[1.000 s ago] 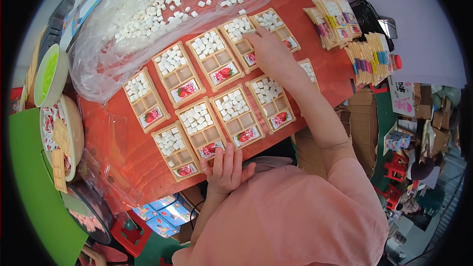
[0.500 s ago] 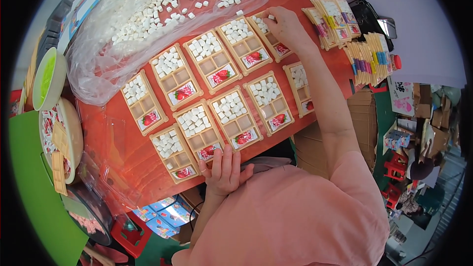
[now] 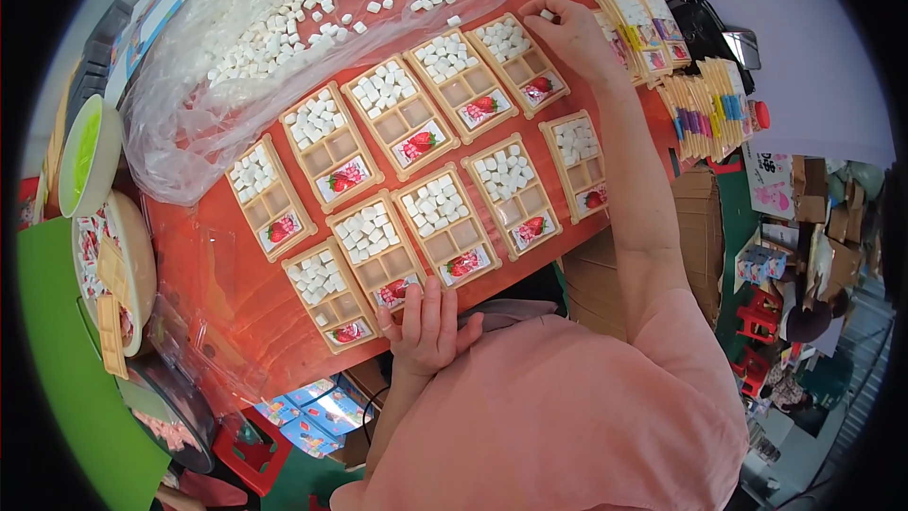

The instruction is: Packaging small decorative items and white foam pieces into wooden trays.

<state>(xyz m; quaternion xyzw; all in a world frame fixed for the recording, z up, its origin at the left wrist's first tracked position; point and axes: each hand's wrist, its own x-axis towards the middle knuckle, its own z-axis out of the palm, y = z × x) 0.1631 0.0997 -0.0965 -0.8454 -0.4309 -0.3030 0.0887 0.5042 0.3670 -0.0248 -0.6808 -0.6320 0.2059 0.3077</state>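
Observation:
My right hand (image 3: 573,36) is past the far right corner of the back row of trays, its thumb and fingers pinched on a small white marshmallow (image 3: 547,14). Just left of it lies a beige compartment tray (image 3: 500,79) with white marshmallows in its large far section. Its small middle sections are bare, and a strawberry-printed packet (image 3: 539,88) fills the near one. Several like trays stand in two slanting rows. My left hand (image 3: 426,333) rests at the table's near edge with fingers stretched, holding nothing, its fingertips beside a front-row tray's strawberry packet (image 3: 395,291).
A clear plastic bag (image 3: 175,147) spreads across the far left, with loose marshmallows (image 3: 274,52) on it. Stacked filled trays (image 3: 705,118) and a black bag (image 3: 695,24) are at the far right. Left stand a green-lined bowl (image 3: 92,156) and a large round tub (image 3: 142,265).
My right hand has moved right and slightly up, off the back-right tray, which now shows fully with its marshmallows. My left hand has stayed nearly still. The view has shifted slightly.

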